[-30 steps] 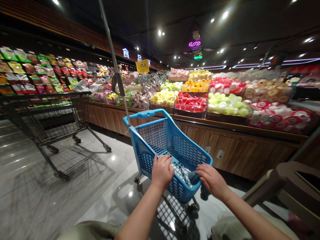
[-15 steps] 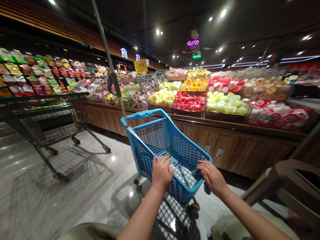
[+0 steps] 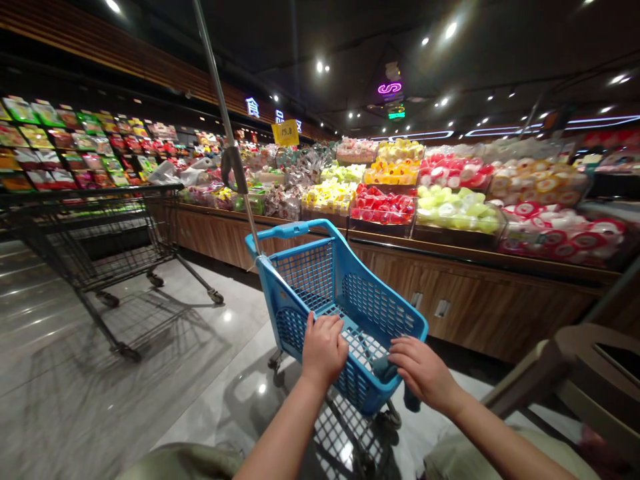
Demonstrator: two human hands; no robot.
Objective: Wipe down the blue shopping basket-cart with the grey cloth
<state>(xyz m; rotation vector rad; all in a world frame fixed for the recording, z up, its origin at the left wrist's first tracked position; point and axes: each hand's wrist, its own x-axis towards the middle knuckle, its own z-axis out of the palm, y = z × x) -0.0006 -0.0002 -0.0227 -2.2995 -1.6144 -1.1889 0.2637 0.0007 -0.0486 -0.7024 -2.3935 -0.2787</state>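
Observation:
A small blue plastic shopping cart [image 3: 367,287] with a latticed basket stands right in front of me. My left hand [image 3: 325,350] is closed over its near rim, fingers curled to the inside. At the near right corner, my right hand [image 3: 420,370] bends its fingers over a dark grey-green cloth [image 3: 384,368]. That cloth is folded across the rim, one part inside the basket and another hanging outside below my palm. Through the basket's lattice I see the pale floor. A metal pole [image 3: 220,87] with a dark loop handle rises from the cart's far left corner.
Left of me stands a black wire shopping cart [image 3: 125,227]. Behind the blue cart runs a wooden display counter [image 3: 385,277] piled with colourful wrapped sweets, with a yellow price sign [image 3: 285,133] above. A brown, rounded seat-like object [image 3: 585,353] is close on the right.
My right hand and the cloth have shifted slightly left and down along the cart's rim. My left hand keeps its place on the rim. The view has turned slightly.

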